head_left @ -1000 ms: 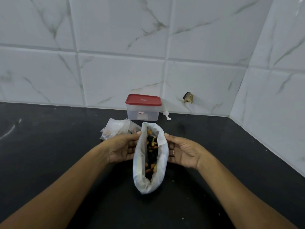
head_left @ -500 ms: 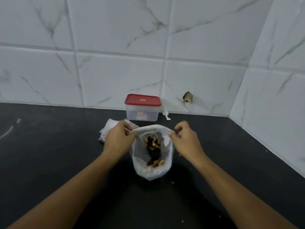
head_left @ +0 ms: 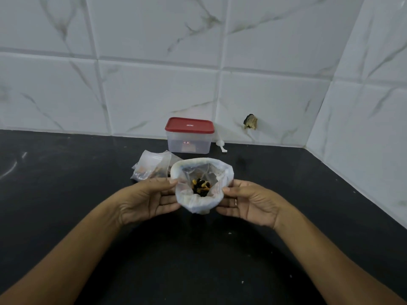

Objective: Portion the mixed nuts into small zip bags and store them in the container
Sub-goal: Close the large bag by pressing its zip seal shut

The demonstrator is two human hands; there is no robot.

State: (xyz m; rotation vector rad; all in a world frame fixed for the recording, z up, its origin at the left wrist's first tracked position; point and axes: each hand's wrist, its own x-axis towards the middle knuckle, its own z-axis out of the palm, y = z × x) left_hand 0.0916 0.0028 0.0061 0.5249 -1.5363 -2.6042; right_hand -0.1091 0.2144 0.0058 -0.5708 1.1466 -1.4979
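A white plastic bag [head_left: 198, 202] with its rim rolled down stands upright on the black counter, its mouth wide. Mixed nuts [head_left: 201, 187] show at its bottom. My left hand [head_left: 149, 200] cups the bag's left side, thumb on the rim and fingers against the wall. My right hand [head_left: 248, 203] cups the right side the same way, a ring on one finger. Small clear zip bags [head_left: 152, 167] lie in a heap just behind my left hand. A clear container with a red lid [head_left: 189, 135] stands shut against the wall behind them.
The black counter [head_left: 66, 183] meets white marble-look tiled walls at the back and on the right, forming a corner. A small white plastic piece [head_left: 221, 145] lies beside the container. A chipped hole [head_left: 250, 122] marks the back wall.
The bag went from lying stretched toward me to standing upright with a round open mouth. My hands pinched and rolled the rim, then dropped to cup its sides.
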